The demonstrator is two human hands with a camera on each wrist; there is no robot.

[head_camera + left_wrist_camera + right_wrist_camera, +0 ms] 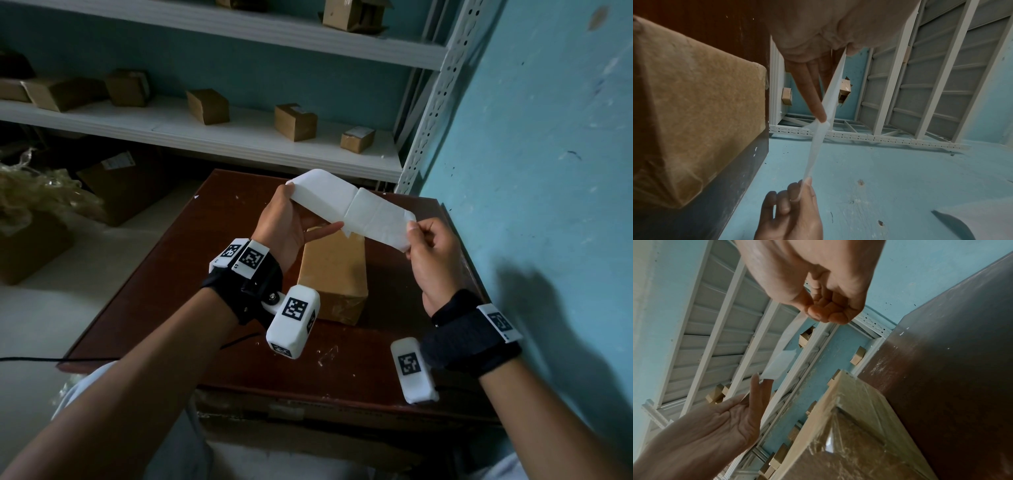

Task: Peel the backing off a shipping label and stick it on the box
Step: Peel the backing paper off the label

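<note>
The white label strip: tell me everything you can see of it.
The label strip is a long band of white, creased paper with a fold line near its middle, held in the air above the brown box. The left hand holds its far end, the right hand pinches its near end. It sags slightly and touches nothing else.

— We've got a dark brown table (164, 274) flecked with white scraps, and behind it white metal shelving (219, 133) against the blue wall (534, 164).

— Right, and we count several small cardboard cartons along the middle shelf (295, 122), one more up top (354, 15).

— Down left we see a bigger carton (126, 192) on the floor beside a heap of crumpled clear plastic (37, 195).

— And a black cable (51, 359) trailing off the table's near edge.
</note>
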